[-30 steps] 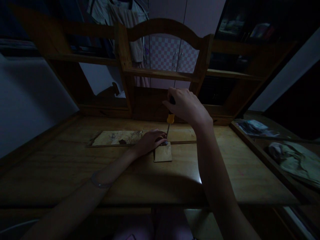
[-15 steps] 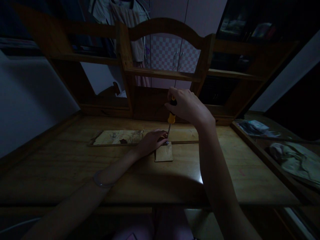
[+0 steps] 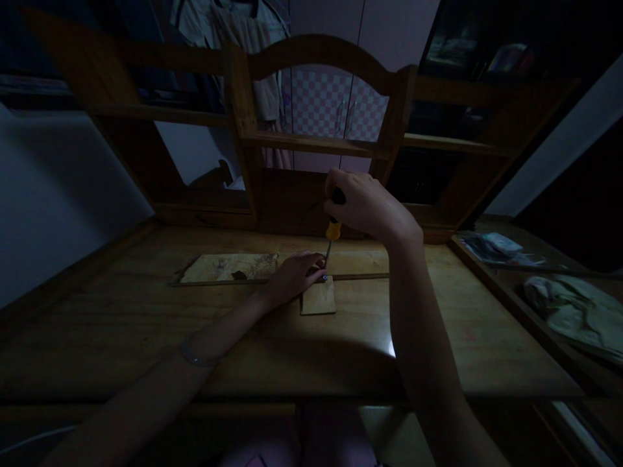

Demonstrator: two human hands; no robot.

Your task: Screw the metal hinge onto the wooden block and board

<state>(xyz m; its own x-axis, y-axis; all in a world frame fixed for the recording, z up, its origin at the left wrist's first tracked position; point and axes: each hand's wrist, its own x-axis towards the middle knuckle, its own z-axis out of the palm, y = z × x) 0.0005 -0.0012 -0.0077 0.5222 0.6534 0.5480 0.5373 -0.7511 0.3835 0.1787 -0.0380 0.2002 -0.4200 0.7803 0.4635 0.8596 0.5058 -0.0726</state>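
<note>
My right hand [image 3: 367,204] is closed around the black and yellow handle of a screwdriver [image 3: 333,229], held nearly upright with its shaft pointing down. The tip meets the work beside the fingers of my left hand [image 3: 296,275]. Those left fingers are curled at a small metal piece [image 3: 324,278], too small and dark to name exactly. Under the left hand lies a long, thin wooden board [image 3: 233,267] with a rough, stained left part. A small, square wooden piece [image 3: 318,299] adjoins its near edge, below the metal piece.
All this rests on a wooden desktop [image 3: 185,350]. A wooden shelf frame [image 3: 311,144] rises along the back. To the right, beyond a raised wooden edge [image 3: 506,301], are a plastic packet [image 3: 501,244] and a pale cloth bag [image 3: 579,311]. The room is dim.
The right wrist has shifted slightly to the right, and the screwdriver handle shows less yellow at its top, so it has turned a little. My left hand stays in place.
</note>
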